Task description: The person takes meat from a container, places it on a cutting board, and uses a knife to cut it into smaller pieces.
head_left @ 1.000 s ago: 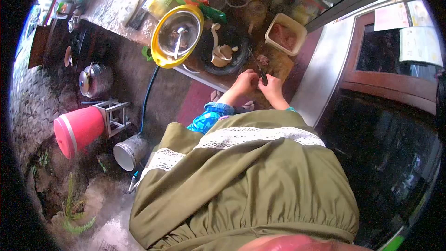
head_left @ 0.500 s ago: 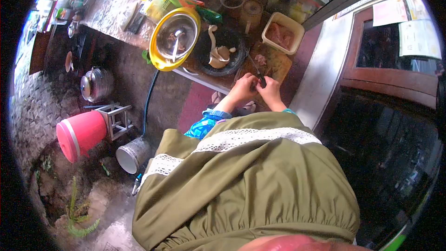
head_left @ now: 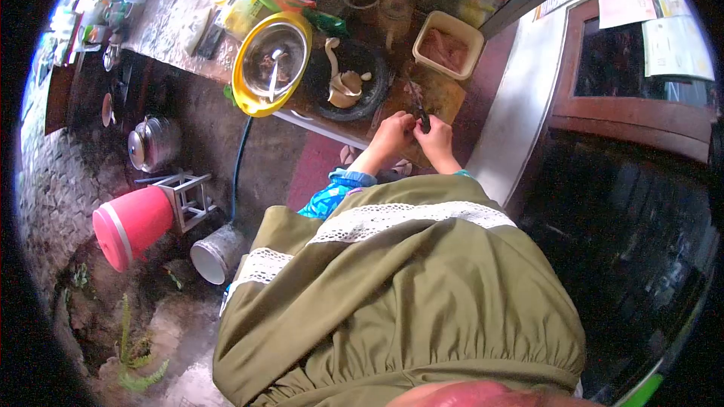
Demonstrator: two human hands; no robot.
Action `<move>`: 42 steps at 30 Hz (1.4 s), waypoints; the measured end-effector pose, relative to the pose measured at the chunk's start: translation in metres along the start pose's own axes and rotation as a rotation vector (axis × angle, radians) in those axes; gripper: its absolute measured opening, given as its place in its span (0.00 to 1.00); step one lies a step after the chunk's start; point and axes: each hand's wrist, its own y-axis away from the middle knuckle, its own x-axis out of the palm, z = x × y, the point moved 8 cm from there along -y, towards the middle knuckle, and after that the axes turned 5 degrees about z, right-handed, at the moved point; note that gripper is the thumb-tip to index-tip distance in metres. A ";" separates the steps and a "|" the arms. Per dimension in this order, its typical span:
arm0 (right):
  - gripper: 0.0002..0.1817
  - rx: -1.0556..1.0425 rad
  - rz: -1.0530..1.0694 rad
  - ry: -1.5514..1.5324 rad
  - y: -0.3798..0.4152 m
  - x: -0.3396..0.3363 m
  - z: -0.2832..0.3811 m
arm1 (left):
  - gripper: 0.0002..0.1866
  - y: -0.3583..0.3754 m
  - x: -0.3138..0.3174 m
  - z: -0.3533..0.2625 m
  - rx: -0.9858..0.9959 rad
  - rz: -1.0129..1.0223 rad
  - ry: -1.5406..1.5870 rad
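Note:
My right hand [head_left: 436, 142] is closed round the dark handle of a knife [head_left: 424, 122], its blade pointing away from me over a wooden cutting board [head_left: 449, 96]. Close beside it, my left hand [head_left: 394, 136] has its fingers curled in at the board's near left edge; whatever they hold is hidden. A small piece of raw meat [head_left: 412, 89] lies on the board by the blade. Beyond the board stands a cream plastic tub [head_left: 477, 44] with pink raw meat [head_left: 443, 50] inside.
Left of the board is a dark stone mortar [head_left: 381, 90] with a pale pestle [head_left: 332, 56] and a pale, rounded piece in it. A yellow basin [head_left: 242, 98] holds a metal bowl with a spoon. On the floor are a pink bucket [head_left: 143, 226] and a white pail [head_left: 215, 260].
The view has shifted slightly, so the tabletop things sit a little further left and higher. My hands remain together at the board, with the knife now pointing more directly away from me.

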 end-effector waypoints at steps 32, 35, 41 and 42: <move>0.10 0.055 0.032 -0.126 0.002 0.014 -0.031 | 0.08 -0.008 0.013 0.015 -0.004 0.035 0.008; 0.09 0.011 0.000 -0.151 0.000 0.010 -0.027 | 0.08 -0.009 0.018 0.028 0.032 0.005 0.005; 0.12 0.023 -0.042 -0.023 0.006 -0.003 -0.025 | 0.10 -0.007 0.014 0.018 -0.020 0.026 -0.043; 0.12 0.024 -0.020 -0.031 0.006 0.001 -0.024 | 0.11 -0.008 0.019 0.020 0.034 0.025 -0.059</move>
